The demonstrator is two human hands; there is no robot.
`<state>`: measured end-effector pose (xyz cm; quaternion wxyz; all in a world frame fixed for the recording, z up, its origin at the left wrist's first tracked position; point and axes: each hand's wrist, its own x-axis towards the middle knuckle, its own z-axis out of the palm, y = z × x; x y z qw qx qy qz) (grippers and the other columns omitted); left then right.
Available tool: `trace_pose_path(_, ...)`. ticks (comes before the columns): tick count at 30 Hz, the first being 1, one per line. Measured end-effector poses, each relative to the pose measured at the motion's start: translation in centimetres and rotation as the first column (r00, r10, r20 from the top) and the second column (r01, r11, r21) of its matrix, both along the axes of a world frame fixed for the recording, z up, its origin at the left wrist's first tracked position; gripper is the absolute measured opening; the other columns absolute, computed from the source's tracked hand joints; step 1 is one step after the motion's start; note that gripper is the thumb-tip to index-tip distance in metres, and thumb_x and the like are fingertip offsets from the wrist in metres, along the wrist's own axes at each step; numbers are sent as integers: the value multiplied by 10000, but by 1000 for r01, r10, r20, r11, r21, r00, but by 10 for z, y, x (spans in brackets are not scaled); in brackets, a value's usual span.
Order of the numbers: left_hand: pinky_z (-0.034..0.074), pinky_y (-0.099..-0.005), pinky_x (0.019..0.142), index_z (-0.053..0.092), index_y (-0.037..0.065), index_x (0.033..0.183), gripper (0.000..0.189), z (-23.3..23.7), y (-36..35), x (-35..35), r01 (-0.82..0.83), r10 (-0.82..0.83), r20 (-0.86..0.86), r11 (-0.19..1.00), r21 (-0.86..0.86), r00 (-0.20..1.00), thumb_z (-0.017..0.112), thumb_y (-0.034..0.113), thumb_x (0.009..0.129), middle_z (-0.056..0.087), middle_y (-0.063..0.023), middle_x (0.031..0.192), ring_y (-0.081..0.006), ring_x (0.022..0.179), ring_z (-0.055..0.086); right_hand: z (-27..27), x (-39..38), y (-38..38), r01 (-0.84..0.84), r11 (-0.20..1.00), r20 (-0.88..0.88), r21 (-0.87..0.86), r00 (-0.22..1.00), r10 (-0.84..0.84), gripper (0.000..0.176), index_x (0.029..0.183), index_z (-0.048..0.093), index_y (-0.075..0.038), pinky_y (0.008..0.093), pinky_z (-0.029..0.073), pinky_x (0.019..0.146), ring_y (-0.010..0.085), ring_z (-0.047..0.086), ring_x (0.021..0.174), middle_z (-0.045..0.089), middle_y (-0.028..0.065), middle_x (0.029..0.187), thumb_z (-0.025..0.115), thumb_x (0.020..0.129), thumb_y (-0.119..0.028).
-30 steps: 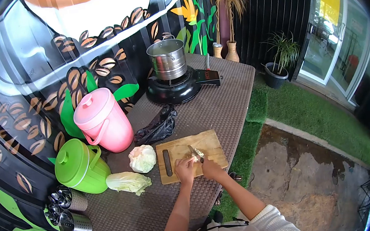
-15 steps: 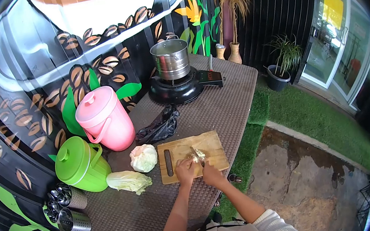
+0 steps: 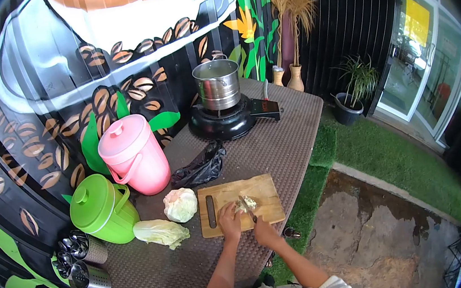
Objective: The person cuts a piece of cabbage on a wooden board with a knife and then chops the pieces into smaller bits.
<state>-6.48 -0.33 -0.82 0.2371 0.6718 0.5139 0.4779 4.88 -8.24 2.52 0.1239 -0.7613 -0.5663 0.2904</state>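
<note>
fig.: small pale yellow-green cabbage chunk (image 3: 247,203), partly cut, loose shreds at its edge. lies approx. mid-board on the rectangular light-wood cutting board (image 3: 264,188), pinned on its near-left side by fingertips of the left hand (image 3: 229,221). short steel-bladed kitchen knife (image 3: 247,209) w/ dark handle: blade tilted, tip pointing away from the person, edge against the chunk, handle enclosed in the right hand (image 3: 264,232). board lies flat, slot handle at its left end.
</note>
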Motion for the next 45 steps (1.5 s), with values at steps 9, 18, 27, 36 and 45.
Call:
trace_pose_path(9, 460, -390, 844, 740, 36, 931, 205, 6, -1, -2, -8, 9, -162, 1000, 11, 987, 773, 109, 743, 653, -97, 946, -275, 957, 560, 18, -3, 21, 110, 993, -7, 36, 994, -110, 328, 1146, 437, 17, 558, 479, 869, 489, 615, 996, 624, 334, 1037, 485, 931, -226)
trace_pose_path(18, 472, -383, 809, 737, 15, 909, 150, -3, 1, -3, 10, 8, -152, 993, 118, 988, 732, 49, 763, 657, -106, 909, -287, 919, 576, 13, -25, -2, 146, 989, 12, 5, 989, -146, 358, 1187, 394, 32, 545, 513, 821, 475, 628, 981, 639, 309, 1013, 514, 881, -110)
trace_pose_path(27, 471, -382, 807, 735, 25, 872, 110, -3, 1, 0, -6, 18, -113, 994, 112, 993, 727, 90, 783, 657, -83, 907, -275, 909, 561, 20, -9, 6, 31, 999, 2, -27, 1000, -31, 333, 1179, 391, 39, 549, 505, 832, 483, 624, 989, 628, 340, 1005, 488, 896, -109)
trace_pose_path(36, 477, -384, 786, 741, 14, 882, 99, 4, -3, 0, 6, 0, -84, 998, 66, 996, 712, 51, 795, 662, -101, 899, -282, 892, 576, 16, -4, 24, 37, 999, -20, 20, 999, -36, 312, 1147, 426, 58, 561, 483, 837, 502, 615, 952, 625, 339, 1008, 475, 924, -155)
trace_pose_path(45, 479, -377, 778, 741, 16, 870, 85, -2, 0, 1, 4, 14, -135, 991, 137, 991, 703, 45, 800, 668, -98, 885, -284, 893, 580, 5, -24, 8, 128, 992, 37, -17, 991, -128, 450, 1236, 374, 68, 506, 531, 822, 444, 648, 981, 631, 320, 1054, 559, 862, -98)
